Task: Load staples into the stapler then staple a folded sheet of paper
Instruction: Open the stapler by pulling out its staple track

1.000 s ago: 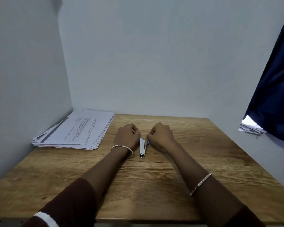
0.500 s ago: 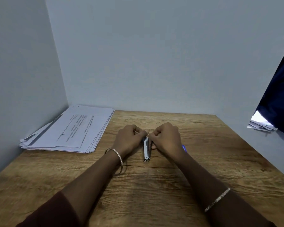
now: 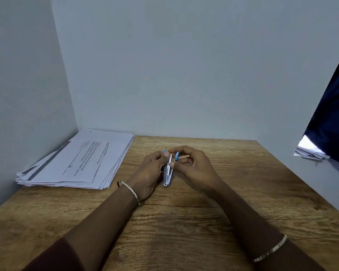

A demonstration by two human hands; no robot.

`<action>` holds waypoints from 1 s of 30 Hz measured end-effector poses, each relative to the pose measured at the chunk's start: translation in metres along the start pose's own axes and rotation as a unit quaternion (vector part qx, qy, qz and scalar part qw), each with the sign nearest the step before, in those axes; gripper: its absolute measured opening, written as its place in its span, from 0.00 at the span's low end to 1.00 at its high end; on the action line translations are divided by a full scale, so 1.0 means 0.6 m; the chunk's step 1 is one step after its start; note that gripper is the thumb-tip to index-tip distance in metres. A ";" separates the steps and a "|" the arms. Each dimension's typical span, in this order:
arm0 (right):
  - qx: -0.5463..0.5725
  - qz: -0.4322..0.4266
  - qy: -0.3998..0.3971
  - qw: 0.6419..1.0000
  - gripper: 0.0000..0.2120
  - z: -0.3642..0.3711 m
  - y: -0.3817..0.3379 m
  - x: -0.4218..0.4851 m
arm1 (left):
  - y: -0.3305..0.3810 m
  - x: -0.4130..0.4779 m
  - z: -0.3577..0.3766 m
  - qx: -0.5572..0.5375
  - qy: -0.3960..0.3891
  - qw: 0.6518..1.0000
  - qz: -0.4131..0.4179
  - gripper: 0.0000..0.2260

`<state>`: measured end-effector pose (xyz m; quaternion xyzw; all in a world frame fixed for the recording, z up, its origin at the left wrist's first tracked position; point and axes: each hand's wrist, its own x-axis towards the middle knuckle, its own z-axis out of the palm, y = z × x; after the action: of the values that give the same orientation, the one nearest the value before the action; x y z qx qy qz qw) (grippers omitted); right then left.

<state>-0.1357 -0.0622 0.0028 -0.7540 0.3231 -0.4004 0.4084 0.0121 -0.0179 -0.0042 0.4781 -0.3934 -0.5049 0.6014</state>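
A small silver stapler with blue trim [image 3: 168, 173] is held between both hands over the middle of the wooden table [image 3: 243, 192]. Its two halves are spread apart at the far end. My left hand [image 3: 151, 171] grips its left side, thumb on the top end. My right hand [image 3: 194, 165] pinches the blue-edged right half with thumb and fingers. A stack of printed paper sheets [image 3: 80, 159] lies at the table's far left corner. No staples can be made out.
Grey walls close off the table's left and back sides. A dark blue curtain [image 3: 333, 106] hangs at the right, with a small pile of papers [image 3: 309, 151] under it on a ledge. Bangles sit on both wrists.
The stapler has gone from nearly shut to spread apart at its far end. My right fingers have moved up onto its blue-edged half. The camera has tilted slightly.
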 end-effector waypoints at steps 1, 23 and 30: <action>-0.008 -0.009 -0.008 1.000 0.15 -0.002 -0.001 -0.001 | 0.000 0.001 -0.001 -0.009 -0.003 1.000 -0.001 0.13; -0.086 -0.094 -0.109 0.986 0.25 -0.022 -0.005 -0.003 | 0.005 -0.018 0.015 0.061 -0.014 0.997 0.050 0.16; 0.009 -0.040 -0.081 0.996 0.21 -0.014 -0.004 -0.002 | 0.008 0.000 0.006 -0.084 0.076 0.993 0.023 0.14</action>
<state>-0.1430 -0.0633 0.0072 -0.7924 0.2548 -0.3572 0.4239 0.0096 -0.0184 0.0014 0.4541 -0.3136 -0.4841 0.6791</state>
